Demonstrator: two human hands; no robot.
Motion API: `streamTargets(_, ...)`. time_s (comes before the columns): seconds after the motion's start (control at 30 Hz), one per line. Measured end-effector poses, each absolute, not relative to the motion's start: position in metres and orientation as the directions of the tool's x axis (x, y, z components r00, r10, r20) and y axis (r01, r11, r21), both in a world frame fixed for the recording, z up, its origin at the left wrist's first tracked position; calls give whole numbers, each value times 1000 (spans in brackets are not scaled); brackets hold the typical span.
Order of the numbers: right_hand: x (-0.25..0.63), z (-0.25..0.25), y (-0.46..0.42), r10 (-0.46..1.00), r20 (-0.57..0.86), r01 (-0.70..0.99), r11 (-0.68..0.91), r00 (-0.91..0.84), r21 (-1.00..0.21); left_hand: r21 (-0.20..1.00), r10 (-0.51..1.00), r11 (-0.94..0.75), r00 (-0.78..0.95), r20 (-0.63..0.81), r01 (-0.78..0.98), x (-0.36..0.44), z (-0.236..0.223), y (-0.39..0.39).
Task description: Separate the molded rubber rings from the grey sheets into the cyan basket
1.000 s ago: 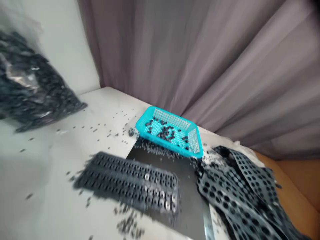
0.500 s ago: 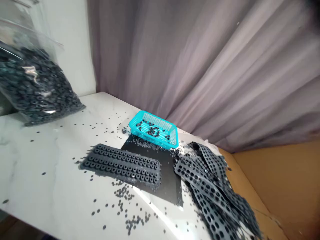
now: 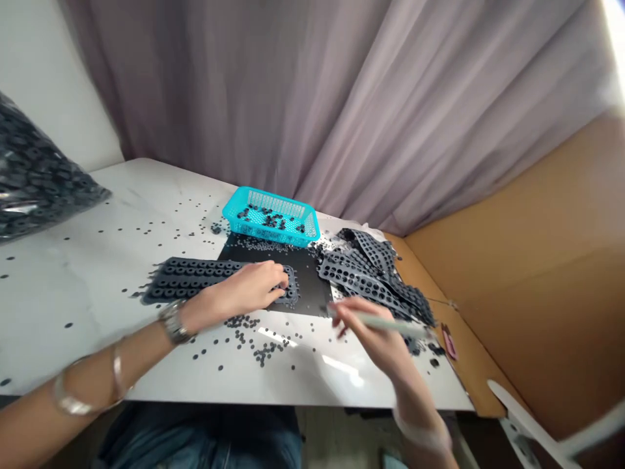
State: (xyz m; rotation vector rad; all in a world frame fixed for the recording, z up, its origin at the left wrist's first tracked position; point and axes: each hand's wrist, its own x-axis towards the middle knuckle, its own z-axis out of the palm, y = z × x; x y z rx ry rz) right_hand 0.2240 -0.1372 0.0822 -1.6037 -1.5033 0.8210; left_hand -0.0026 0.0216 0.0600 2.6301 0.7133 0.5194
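Note:
My left hand point(image 3: 256, 284) rests on the right end of a black rubber sheet point(image 3: 188, 277) with rows of raised rings, its fingers curled down and closed against it. Further right, above the white tabletop, my right hand point(image 3: 368, 329) is closed around a pale, slim pen-like tool point(image 3: 393, 324). The tool's tip points left toward the sheet and is blurred by motion. Under the sheet's right part lies a dark flat mat point(image 3: 312, 293).
A turquoise basket point(image 3: 271, 238) behind the sheet holds several black rings. Punched rubber sheets point(image 3: 375, 273) are heaped at the right, near pink-handled scissors point(image 3: 449, 343). A clear bag point(image 3: 36, 179) of black pieces stands at the left. Small black discs point(image 3: 266, 352) litter the table.
Both hands have come into view, the left on the rubber sheet and the right with the pen-like tool. The camera view has shifted, now showing the table's front edge and my lap.

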Motion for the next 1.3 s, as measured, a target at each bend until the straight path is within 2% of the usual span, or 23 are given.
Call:
streamTargets(0.07, 216, 69, -85, 972, 115, 360, 34, 204, -932, 328, 466, -860, 863, 194, 390, 20, 45, 38)
streamTargets(0.17, 212, 42, -28, 956, 94, 197, 39, 279, -980, 236, 430, -891, 886, 173, 387, 31, 19, 44)
streamTargets(0.37, 215, 1, -12, 924, 83, 101, 48, 373, -994, 141, 507, -862, 831, 231, 487, 29, 5, 42)
streamTargets(0.47, 218, -4, -16, 925, 107, 141, 58, 365, -988, 161, 533, -846, 799, 278, 508, 31, 5, 40)
streamTargets(0.6, 218, -3, -25, 951, 148, 235, 83, 271, -968, 215, 565, -825, 759, 323, 523, 35, 4, 37)
streamTargets(1.03, 212, -8, -28, 963, 213, 485, 109, 166, -868, 249, 591, -806, 749, 298, 537, 41, 7, 38)
streamTargets(1.3, 208, -4, -20, 966, 218, 608, 89, 142, -789, 124, 574, -815, 763, 296, 566, 51, 15, 31)
